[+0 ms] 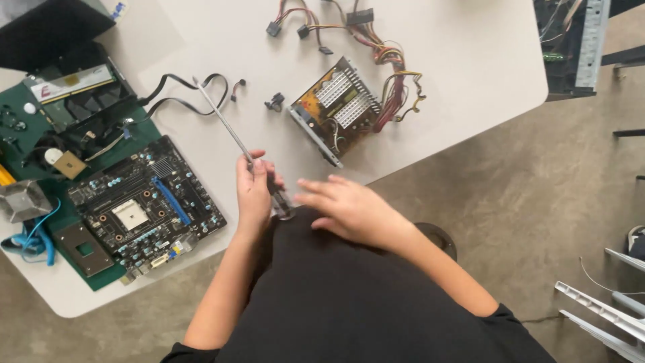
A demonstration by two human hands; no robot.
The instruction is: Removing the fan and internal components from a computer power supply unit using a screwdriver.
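Observation:
My left hand (254, 190) grips the handle of a long screwdriver (222, 117), whose metal shaft points up and left over the white table (463, 60). My right hand (349, 208) hovers next to it at the table's near edge, fingers spread and blurred, holding nothing. An opened power supply (336, 107) with a bundle of coloured cables (396, 87) lies just beyond the hands. A black motherboard (144, 198) with a blue slot rests on a green mat (20, 154) to the left.
A black cable (181, 87) and a small black part (274, 102) lie near the screwdriver tip. Memory sticks (67, 84), a heatsink (23, 199) and a blue cable (37, 235) sit at the left. A computer case (571, 40) stands top right; white panels (605, 312) lie on the floor.

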